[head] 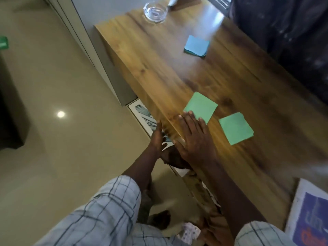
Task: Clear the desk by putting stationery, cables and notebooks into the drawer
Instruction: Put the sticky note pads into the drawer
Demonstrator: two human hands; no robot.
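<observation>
Wooden desk [177,68], glossy. Far end: glass bowl [155,12]. Mid-desk: blue note pad [196,45]. Nearer me: left green pad [200,107] and right green pad [236,127], apart. My right hand [193,139] lies flat at the front edge, fingertips on the left green pad. Near right: white-and-blue book [308,215].

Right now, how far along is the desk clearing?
Done: the drawer is open below the desk edge, something patterned inside. In hand: the right hand lies flat, fingertips on one green pad; the left hand hovers by the drawer. Left: the other green pad, the blue pad, a blue-covered book.
</observation>
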